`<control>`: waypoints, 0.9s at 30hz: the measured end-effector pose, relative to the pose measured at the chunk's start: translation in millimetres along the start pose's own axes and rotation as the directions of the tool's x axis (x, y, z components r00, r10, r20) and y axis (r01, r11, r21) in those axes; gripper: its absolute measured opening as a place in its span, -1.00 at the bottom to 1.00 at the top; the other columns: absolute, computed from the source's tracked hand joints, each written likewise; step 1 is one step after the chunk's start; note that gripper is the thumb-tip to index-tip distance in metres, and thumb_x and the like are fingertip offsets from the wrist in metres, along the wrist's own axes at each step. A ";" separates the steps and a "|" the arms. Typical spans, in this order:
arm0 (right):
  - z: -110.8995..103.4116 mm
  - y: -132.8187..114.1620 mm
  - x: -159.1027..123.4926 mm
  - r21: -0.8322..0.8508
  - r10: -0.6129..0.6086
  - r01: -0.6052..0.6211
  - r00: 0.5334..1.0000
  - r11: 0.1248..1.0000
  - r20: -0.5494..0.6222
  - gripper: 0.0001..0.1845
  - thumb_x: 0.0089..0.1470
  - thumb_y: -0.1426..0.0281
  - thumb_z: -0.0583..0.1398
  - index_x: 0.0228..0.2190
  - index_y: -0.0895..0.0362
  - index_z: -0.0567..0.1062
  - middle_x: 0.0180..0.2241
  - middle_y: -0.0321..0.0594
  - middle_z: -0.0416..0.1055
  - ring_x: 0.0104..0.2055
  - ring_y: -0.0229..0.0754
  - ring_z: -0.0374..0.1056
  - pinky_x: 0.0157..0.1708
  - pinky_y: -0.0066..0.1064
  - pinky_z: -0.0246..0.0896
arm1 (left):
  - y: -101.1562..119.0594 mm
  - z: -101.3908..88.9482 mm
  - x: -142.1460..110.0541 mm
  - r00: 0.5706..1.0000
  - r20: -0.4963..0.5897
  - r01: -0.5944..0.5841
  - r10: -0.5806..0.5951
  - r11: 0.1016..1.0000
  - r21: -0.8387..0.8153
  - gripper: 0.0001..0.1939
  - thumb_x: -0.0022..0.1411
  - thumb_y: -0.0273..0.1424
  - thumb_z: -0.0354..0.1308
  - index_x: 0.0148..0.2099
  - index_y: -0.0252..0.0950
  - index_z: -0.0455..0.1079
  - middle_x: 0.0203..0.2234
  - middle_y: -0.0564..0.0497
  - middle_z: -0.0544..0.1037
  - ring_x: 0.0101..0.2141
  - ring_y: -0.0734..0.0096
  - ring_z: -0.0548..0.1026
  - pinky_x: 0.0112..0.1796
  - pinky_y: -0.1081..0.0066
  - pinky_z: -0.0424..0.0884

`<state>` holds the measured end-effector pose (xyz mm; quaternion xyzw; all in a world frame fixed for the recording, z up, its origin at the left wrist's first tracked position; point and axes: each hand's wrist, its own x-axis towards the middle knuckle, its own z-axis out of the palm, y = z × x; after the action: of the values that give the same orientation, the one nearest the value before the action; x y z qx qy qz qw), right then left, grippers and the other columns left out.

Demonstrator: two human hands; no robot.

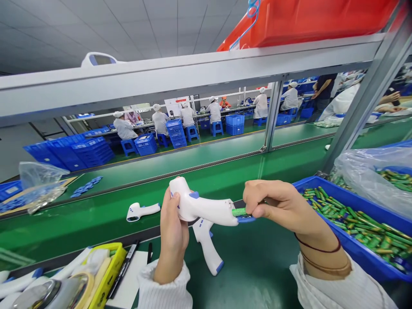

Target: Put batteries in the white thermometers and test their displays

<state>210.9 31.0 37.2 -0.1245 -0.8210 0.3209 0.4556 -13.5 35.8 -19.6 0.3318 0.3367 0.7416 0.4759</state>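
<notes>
My left hand (174, 227) is wrapped round the head of a white infrared thermometer (206, 208) with blue trim, its handle pointing right. The blue cap (246, 219) at the handle's end is swung open. Fingers of my right hand (277, 204) pinch a green battery (238, 211), which sits partly inside the handle's open end. A second white thermometer (207, 249) lies on the green bench just beneath. Another thermometer (141, 211) rests farther off, left of my left hand.
At right stands a blue bin (354, 223) full of green batteries, with a plastic bag (373, 171) behind it. A yellow tray (107, 274), a black marker (124, 268) and more thermometers occupy the lower left. A metal rail (161, 75) crosses overhead; co-workers sit beyond.
</notes>
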 end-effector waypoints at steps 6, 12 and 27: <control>8.9 1.2 1.4 0.173 0.210 -0.202 0.977 0.964 -0.033 -0.73 0.39 0.34 -0.01 -0.21 0.13 0.46 -0.33 -0.21 0.34 -0.33 -0.31 0.27 -0.34 -0.51 0.22 | 2.3 0.1 -2.1 0.998 0.048 0.034 -0.034 0.999 0.002 -0.57 0.16 -0.15 0.27 -0.01 -0.29 0.37 -0.37 0.04 0.54 -0.41 0.50 0.48 -0.39 0.59 0.39; 5.3 6.7 3.8 0.135 0.312 -0.312 0.950 0.940 0.020 -0.85 0.19 0.34 0.27 -0.30 0.15 0.42 -0.36 -0.27 0.32 -0.36 -0.34 0.25 -0.40 -0.56 0.19 | 6.8 -2.5 -2.3 0.997 0.075 -0.013 0.012 1.000 0.013 -0.55 0.16 -0.19 0.28 0.04 -0.28 0.36 -0.34 0.04 0.51 -0.39 0.52 0.48 -0.36 0.60 0.40; 26.7 12.3 8.6 0.008 0.040 -0.040 0.998 0.999 -0.057 -0.57 0.23 0.05 0.16 -0.04 0.05 0.54 0.06 -0.12 0.42 0.11 -0.08 0.32 0.04 -0.31 0.24 | 4.2 -1.9 2.1 0.990 -0.100 0.089 -0.097 0.993 -0.080 -0.55 0.01 -0.17 0.38 -0.13 -0.31 0.39 -0.36 0.08 0.48 -0.39 0.52 0.45 -0.41 0.59 0.39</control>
<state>182.9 33.6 25.0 -0.1484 -0.8039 0.3292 0.4726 -17.8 36.1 -16.8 0.2588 0.3479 0.7469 0.5041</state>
